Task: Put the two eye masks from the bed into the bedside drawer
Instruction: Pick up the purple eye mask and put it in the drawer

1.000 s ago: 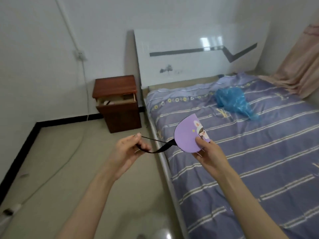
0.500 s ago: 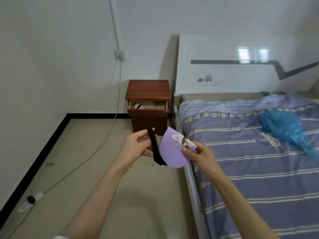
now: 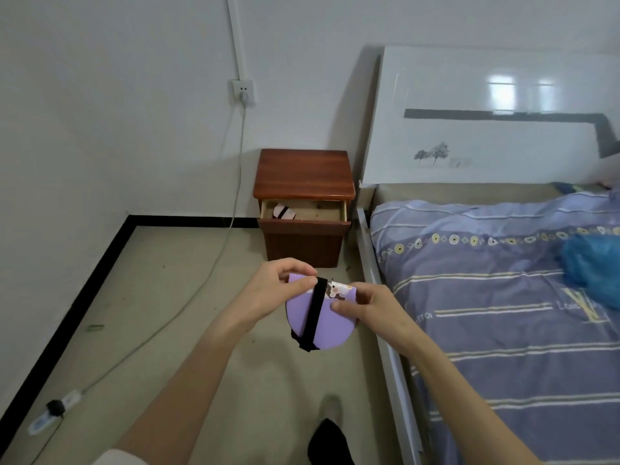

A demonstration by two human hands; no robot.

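Note:
A purple eye mask [image 3: 330,322], folded in half with its black strap wrapped across the front, hangs in front of me above the floor. My left hand [image 3: 273,288] pinches its top left edge and the strap. My right hand [image 3: 369,305] grips its right side. Ahead stands the brown bedside cabinet [image 3: 303,172] with its top drawer [image 3: 303,224] pulled open. A pink eye mask [image 3: 284,212] lies inside the drawer at the left. The bed [image 3: 503,297] with a purple striped cover is on my right.
A white cable [image 3: 214,263] runs from the wall socket [image 3: 242,91] across the floor to a power strip [image 3: 50,411] at lower left. A blue plastic bag [image 3: 592,263] lies on the bed. The white headboard [image 3: 486,115] stands behind. My foot [image 3: 330,434] shows below.
The view turned left and moved closer to the cabinet. My left hand wound the black strap over the folded purple mask and came together with my right hand.

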